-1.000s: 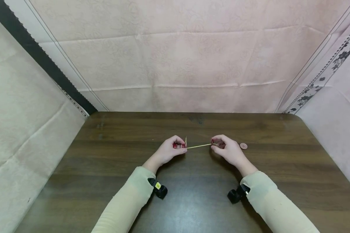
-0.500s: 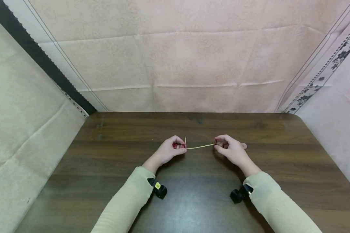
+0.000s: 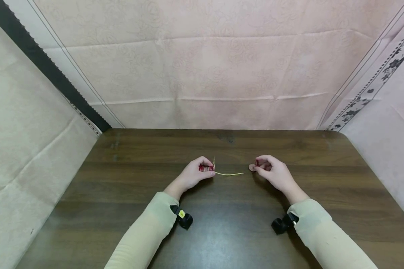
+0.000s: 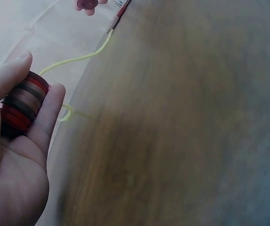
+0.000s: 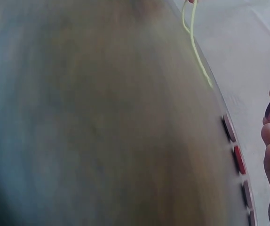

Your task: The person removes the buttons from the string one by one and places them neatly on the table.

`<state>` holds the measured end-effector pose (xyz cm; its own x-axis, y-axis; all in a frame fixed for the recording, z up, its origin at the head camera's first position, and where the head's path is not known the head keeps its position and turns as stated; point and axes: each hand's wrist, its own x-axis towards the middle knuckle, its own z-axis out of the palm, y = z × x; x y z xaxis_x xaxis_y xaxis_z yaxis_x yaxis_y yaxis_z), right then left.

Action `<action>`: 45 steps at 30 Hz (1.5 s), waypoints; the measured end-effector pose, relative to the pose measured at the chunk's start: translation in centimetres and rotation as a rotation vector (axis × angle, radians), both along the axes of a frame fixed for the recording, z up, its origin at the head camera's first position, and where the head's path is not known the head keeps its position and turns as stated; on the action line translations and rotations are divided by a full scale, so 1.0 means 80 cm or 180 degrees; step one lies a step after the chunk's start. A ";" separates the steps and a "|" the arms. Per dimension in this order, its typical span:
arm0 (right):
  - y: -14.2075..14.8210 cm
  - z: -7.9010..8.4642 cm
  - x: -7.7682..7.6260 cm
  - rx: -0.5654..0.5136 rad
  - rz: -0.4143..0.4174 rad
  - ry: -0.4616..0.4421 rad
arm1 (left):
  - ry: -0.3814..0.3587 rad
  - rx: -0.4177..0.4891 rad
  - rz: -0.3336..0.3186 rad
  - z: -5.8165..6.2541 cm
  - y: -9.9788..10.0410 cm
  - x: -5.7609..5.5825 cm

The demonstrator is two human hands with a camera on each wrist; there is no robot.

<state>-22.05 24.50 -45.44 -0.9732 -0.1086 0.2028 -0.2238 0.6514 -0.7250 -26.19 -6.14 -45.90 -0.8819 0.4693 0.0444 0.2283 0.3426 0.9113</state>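
Threading buttons, mid-step. My left hand [image 3: 196, 173] grips the stack of buttons [image 4: 22, 102] already on the yellow string [image 3: 229, 173]; its free end lies slack on the table [image 3: 222, 224]. My right hand [image 3: 272, 172] pinches a loose pink button [image 3: 252, 167], fingers curled on it, just past the string tip. Next, I reckon: catch the tip w/ the left, line up a hole, poke thru. No containers here.
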 end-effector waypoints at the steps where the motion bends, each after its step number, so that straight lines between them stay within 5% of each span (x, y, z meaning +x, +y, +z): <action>1: 0.003 0.000 0.000 -0.0011 -0.0013 0.0007 | -0.0002 0.0000 -0.0002 0.000 0.000 0.000; 13: 0.037 -0.004 0.006 0.0292 -0.0259 0.0384 | -0.0016 -0.0097 -0.0008 0.001 -0.002 0.000; 23: 0.061 -0.007 0.007 0.0361 -0.0543 0.0443 | 0.0013 -0.0071 -0.0010 -0.002 -0.003 -0.001; 45: 0.089 -0.008 0.017 0.0467 -0.0656 0.0359 | 0.0003 -0.0048 -0.0036 -0.001 -0.002 -0.001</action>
